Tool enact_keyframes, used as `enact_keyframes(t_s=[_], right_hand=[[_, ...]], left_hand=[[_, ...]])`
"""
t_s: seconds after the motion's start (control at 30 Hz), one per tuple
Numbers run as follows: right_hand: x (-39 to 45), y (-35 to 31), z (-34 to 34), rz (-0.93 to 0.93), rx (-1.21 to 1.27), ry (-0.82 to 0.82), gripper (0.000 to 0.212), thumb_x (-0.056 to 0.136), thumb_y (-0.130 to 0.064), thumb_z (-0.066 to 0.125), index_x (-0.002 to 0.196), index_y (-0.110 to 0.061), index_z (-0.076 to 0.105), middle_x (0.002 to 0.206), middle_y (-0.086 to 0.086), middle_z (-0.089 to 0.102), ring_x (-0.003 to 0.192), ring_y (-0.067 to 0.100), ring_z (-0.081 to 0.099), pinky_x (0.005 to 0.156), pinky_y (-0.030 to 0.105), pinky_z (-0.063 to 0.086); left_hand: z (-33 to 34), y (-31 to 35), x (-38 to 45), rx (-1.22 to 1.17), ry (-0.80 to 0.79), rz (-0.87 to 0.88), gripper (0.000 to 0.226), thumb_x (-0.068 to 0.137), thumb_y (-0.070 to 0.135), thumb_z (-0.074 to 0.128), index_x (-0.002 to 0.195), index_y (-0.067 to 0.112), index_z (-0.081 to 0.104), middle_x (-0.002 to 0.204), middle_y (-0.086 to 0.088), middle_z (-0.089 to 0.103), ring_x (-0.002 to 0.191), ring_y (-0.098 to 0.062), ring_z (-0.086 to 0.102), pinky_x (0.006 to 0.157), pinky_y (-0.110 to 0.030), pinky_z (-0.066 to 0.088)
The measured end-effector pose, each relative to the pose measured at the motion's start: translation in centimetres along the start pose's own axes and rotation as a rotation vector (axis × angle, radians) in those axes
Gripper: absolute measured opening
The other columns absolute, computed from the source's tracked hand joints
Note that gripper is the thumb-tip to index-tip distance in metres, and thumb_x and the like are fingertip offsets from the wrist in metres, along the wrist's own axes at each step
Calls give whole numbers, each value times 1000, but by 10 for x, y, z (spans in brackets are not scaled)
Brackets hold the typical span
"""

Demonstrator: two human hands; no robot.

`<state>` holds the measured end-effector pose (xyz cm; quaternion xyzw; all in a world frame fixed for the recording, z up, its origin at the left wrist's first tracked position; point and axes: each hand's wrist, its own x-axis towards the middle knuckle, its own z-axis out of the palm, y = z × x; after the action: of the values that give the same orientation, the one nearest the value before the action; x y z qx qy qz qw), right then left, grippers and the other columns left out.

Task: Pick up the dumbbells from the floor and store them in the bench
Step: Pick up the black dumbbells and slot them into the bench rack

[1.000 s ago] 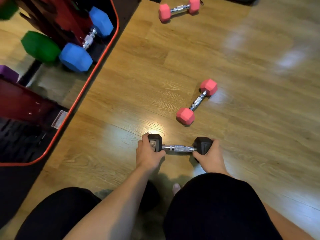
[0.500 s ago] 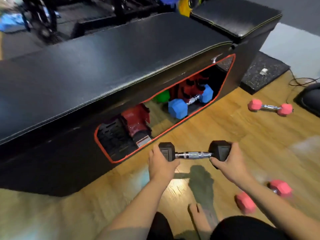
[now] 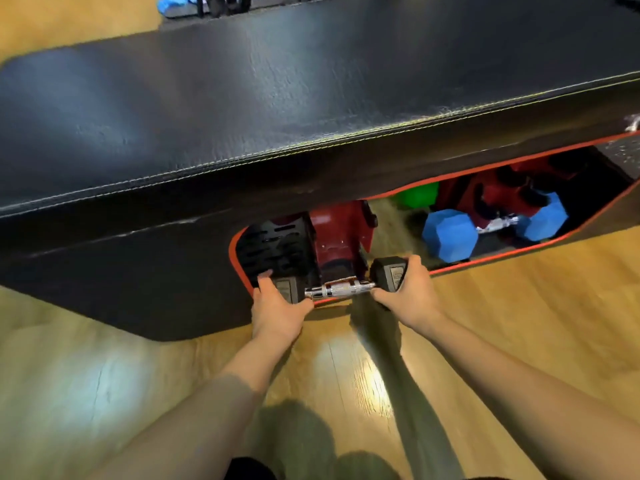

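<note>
I hold a black hex dumbbell (image 3: 341,289) with a chrome handle level in both hands. My left hand (image 3: 277,310) grips its left head and my right hand (image 3: 408,296) grips its right head. The dumbbell hangs at the lower left lip of the red-trimmed opening in the side of the black padded bench (image 3: 277,98). Inside the opening lie a blue hex dumbbell (image 3: 491,225) and a green weight (image 3: 417,195), farther right.
Red and black metal brackets (image 3: 332,233) stand inside the opening right behind the held dumbbell. Wooden floor (image 3: 104,375) spreads below the bench. The pink dumbbells are out of view. Dark gear and something blue (image 3: 173,3) sit beyond the bench at the top.
The black dumbbell has been lifted off the floor and carried left and forward to the bench opening. My view has swung from the floor onto the bench, and the pink dumbbells have left the frame.
</note>
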<state>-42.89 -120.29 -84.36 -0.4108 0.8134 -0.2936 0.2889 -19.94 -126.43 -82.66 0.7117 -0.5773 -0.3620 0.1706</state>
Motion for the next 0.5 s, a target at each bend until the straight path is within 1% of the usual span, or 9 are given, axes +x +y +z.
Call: enact_keyframes(t_s=[0.07, 0.13, 0.23, 0.33, 0.4, 0.43, 0.5], right_hand=[[15, -1, 2, -6, -16, -2, 68, 62, -38, 85, 111, -19, 42, 111, 8, 55, 97, 24, 59, 84, 45, 55], [31, 0, 0, -13, -50, 1, 67, 63, -36, 86, 110, -14, 44, 110, 10, 55, 100, 29, 59, 86, 47, 54], [51, 4, -4, -5, -126, -7, 80, 63, -38, 85, 124, -9, 42, 116, 14, 55, 107, 34, 58, 90, 48, 53], [66, 7, -6, -6, -132, -14, 73, 65, -38, 84, 118, -10, 43, 115, 17, 55, 106, 36, 58, 89, 46, 52], [76, 6, -4, -5, -116, -29, 69, 66, -37, 84, 115, -11, 44, 114, 15, 55, 106, 35, 57, 88, 44, 52], [79, 4, -3, -3, -107, -35, 70, 65, -38, 84, 116, -11, 44, 115, 14, 55, 107, 34, 57, 89, 43, 52], [87, 1, 2, -4, -87, -37, 81, 62, -42, 83, 126, -13, 43, 119, 12, 57, 111, 32, 58, 93, 43, 52]], left_hand=[[6, 5, 9, -13, 5, -36, 93, 68, 32, 84, 141, 22, 28, 133, -8, 46, 119, -30, 51, 98, -42, 47], [18, 10, 16, -32, 22, -78, 92, 68, 29, 84, 141, 24, 28, 134, -8, 45, 117, -30, 53, 96, -41, 48], [35, 15, 26, -42, 38, -104, 90, 70, 29, 83, 141, 25, 28, 135, -9, 45, 117, -30, 53, 91, -40, 49], [50, 16, 37, -35, 54, -115, 91, 70, 33, 82, 142, 28, 27, 136, -9, 44, 117, -30, 53, 91, -40, 50], [55, 16, 45, -19, 70, -131, 91, 69, 36, 81, 142, 27, 27, 137, -8, 45, 118, -31, 52, 92, -40, 50], [56, 15, 49, -28, 84, -142, 91, 69, 36, 81, 142, 27, 28, 137, -9, 46, 119, -31, 52, 94, -40, 49], [56, 14, 57, -83, 116, -133, 91, 68, 32, 83, 142, 25, 31, 136, -9, 48, 123, -30, 52, 98, -38, 47]])
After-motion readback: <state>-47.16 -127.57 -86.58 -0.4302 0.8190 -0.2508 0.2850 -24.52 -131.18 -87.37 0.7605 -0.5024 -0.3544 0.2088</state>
